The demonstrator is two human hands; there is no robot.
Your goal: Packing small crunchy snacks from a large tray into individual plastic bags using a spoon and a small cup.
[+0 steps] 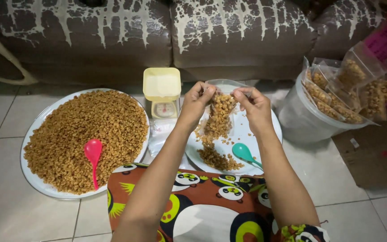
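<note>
Brown sofa w/ cracked white-streaked cover fills the back, tiled floor in front. Big round tray on the left, heaped w/ small brown snack bits, pink spoon lying on the heap. White bucket at right, stuffed w/ filled clear packs. Smaller white plate in the middle, a low pile of the same bits on it plus a teal spoon near its right edge. Yellow-topped kitchen scale just behind, btwn tray and plate. Clear plastic bag, part-filled w/ bits, hangs above the plate btwn both hands. Left hand pinches the bag's top left edge, fingers closed on it; right hand pinches the top right edge the same way, bag body hanging below the fingertips.
</note>
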